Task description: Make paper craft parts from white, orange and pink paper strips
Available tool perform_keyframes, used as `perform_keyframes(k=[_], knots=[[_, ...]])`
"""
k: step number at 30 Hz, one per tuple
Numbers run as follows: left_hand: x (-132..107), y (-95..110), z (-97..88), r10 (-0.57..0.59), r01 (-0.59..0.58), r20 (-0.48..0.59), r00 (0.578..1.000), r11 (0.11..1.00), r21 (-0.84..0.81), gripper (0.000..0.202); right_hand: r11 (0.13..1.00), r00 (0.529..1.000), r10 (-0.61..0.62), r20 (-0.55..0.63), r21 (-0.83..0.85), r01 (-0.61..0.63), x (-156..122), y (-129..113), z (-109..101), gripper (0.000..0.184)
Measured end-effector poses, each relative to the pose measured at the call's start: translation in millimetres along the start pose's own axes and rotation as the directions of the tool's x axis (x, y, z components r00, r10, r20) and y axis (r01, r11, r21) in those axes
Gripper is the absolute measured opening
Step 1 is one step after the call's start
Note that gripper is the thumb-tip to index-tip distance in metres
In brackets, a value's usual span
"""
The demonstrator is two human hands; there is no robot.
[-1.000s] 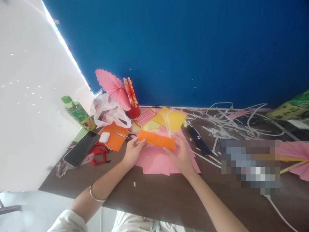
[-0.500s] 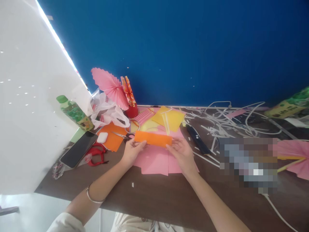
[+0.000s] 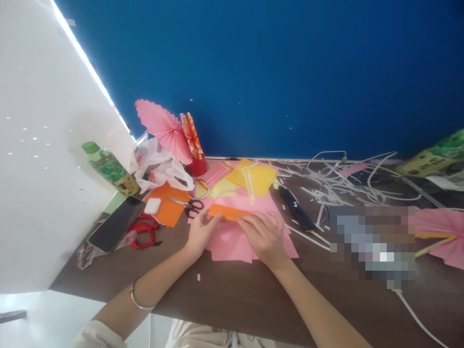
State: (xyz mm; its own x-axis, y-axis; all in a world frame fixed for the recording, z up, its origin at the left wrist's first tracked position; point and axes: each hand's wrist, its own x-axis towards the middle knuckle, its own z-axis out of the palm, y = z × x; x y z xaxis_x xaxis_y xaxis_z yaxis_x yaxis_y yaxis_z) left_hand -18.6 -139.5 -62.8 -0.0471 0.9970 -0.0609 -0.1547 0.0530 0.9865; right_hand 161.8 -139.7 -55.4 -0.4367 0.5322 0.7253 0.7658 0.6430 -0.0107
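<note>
Between my two hands is a folded strip of orange paper [image 3: 229, 212]. My left hand [image 3: 201, 231] pinches its left end, thumb in front. The fingers of my right hand [image 3: 264, 237] close over its right end and cover that part. Beneath them lie several pink paper sheets [image 3: 232, 249] on the dark table. Black-handled scissors [image 3: 188, 205] rest just left of the strip, partly on orange sheets [image 3: 165, 217]. Behind the strip, yellow paper [image 3: 259, 179] lies with thin pale strips across it.
At left are a phone [image 3: 116, 224], a white case [image 3: 152, 206], a green-capped bottle [image 3: 110, 169] and a plastic bag [image 3: 163, 171]. A pink paper fan [image 3: 165, 128] stands behind. A dark blue cutter-like object [image 3: 297, 210] and tangled white paper strips [image 3: 326, 179] lie to the right.
My right hand has shifted left and turned over the orange paper, covering more of its right end. The strip sits slightly lower and more tilted. My left hand still pinches its left end.
</note>
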Motion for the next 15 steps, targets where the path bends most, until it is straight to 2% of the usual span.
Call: perform_keyframes(k=[1,2,4,5,7,9,11,15], knots=[[-0.8,-0.1,-1.6,0.144,-0.137,-0.042,0.989,0.982,0.133,0.051,1.000,1.000,0.009,-0.007,0.004,-0.009,0.5,0.7,-0.7,0.022],[-1.1,-0.1,-3.8,0.301,-0.273,-0.055,0.952,0.916,0.293,0.056,1.000,1.000,0.013,-0.017,0.007,-0.013,1.2,1.2,-1.3,0.021],[-0.5,-0.1,-9.0,0.554,-0.481,0.060,0.831,0.659,0.578,0.054,1.000,0.999,0.010,-0.037,0.021,-0.009,2.6,1.3,-2.0,0.020],[0.4,-0.2,-11.4,0.621,-0.550,0.160,0.768,0.509,0.662,0.046,0.999,0.999,0.006,-0.046,0.034,-0.004,3.2,1.0,-2.0,0.020],[2.5,-0.6,-15.1,0.660,-0.645,0.354,0.662,0.263,0.717,0.026,0.998,0.998,0.002,-0.060,0.069,0.003,3.7,-0.3,-1.5,0.021],[4.1,-0.6,-16.8,0.629,-0.692,0.480,0.612,0.131,0.710,0.020,0.996,0.998,0.001,-0.058,0.089,0.004,3.6,-2.2,-0.9,0.021],[4.4,0.4,-16.7,0.600,-0.712,0.537,0.594,0.081,0.697,0.024,0.997,0.999,-0.006,-0.036,0.077,0.009,3.5,-4.3,-0.9,0.019],[2.0,3.2,-13.5,0.598,-0.719,0.580,0.554,-0.007,0.695,0.025,0.997,0.996,-0.072,0.043,0.038,0.071,3.8,-6.9,-1.0,0.016]])
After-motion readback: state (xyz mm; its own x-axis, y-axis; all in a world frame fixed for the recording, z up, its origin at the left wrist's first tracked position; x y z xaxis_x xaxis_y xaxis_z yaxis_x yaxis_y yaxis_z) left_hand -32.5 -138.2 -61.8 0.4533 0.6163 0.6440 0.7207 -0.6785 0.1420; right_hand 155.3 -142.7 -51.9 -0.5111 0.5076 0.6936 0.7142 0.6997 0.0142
